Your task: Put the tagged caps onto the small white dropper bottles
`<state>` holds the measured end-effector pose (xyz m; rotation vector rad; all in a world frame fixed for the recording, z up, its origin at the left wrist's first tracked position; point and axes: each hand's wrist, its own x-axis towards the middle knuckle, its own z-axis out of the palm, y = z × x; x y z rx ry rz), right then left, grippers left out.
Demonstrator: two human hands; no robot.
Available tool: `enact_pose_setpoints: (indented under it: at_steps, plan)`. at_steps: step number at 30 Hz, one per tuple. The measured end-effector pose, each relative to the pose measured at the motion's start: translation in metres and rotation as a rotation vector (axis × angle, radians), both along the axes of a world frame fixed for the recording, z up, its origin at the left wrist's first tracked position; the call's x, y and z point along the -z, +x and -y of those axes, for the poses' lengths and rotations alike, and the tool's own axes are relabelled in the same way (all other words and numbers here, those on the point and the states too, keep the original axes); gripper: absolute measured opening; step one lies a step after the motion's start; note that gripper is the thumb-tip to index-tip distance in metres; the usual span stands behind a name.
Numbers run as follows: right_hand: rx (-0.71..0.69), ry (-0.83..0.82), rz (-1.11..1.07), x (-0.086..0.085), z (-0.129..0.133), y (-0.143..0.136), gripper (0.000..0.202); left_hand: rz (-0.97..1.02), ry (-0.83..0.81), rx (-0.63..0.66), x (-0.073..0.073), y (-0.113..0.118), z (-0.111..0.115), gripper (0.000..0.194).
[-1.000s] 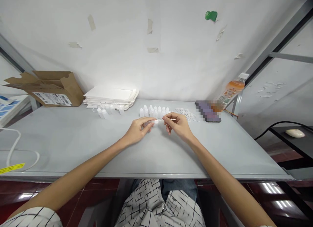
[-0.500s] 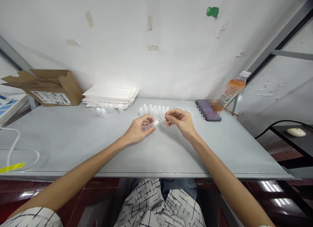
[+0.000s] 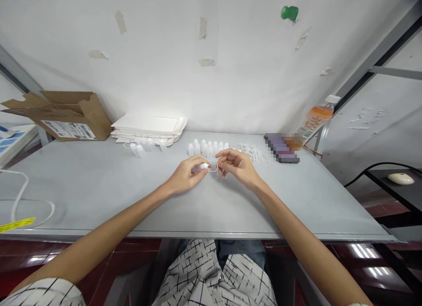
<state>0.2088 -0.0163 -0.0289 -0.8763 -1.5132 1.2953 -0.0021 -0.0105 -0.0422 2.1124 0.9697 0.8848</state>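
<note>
Above the middle of the grey table, my left hand point(image 3: 183, 176) is closed around a small white squeeze bottle point(image 3: 199, 167), whose tip points right. A thin white cord point(image 3: 213, 170) curves from that tip to my right hand point(image 3: 240, 166), which pinches its far end between thumb and fingers. How the cord meets the tip is too small to make out. Just behind my hands stand several similar white bottles point(image 3: 197, 147) in a cluster. Beyond my right hand lies a loose pile of thin white cords point(image 3: 253, 154).
Several more small bottles point(image 3: 138, 150), some with cords, sit before a stack of white paper sheets point(image 3: 148, 125). An opened cardboard box point(image 3: 66, 117) is at the back left. On the right are a phone point(image 3: 280, 147) and an orange drink bottle point(image 3: 318, 117) leaning on the frame.
The bottle in my left hand has turned so its tip points more level to the right. The cord, straight before, now bows in a loop, and my right hand has shifted slightly left.
</note>
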Motion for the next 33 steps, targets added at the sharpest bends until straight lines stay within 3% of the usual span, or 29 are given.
enact_pose_setpoints:
  at_steps: [6, 33]
  plan:
    - [-0.078, -0.013, -0.007, 0.0046, 0.0004, -0.0037, 0.021, -0.046, 0.013, 0.065, -0.0001, 0.0028, 0.0015, 0.034]
    - [-0.041, 0.031, 0.015, 0.0017, 0.0019, -0.002, 0.017, -0.027, -0.009, 0.062, 0.0018, 0.0031, 0.0006, 0.033]
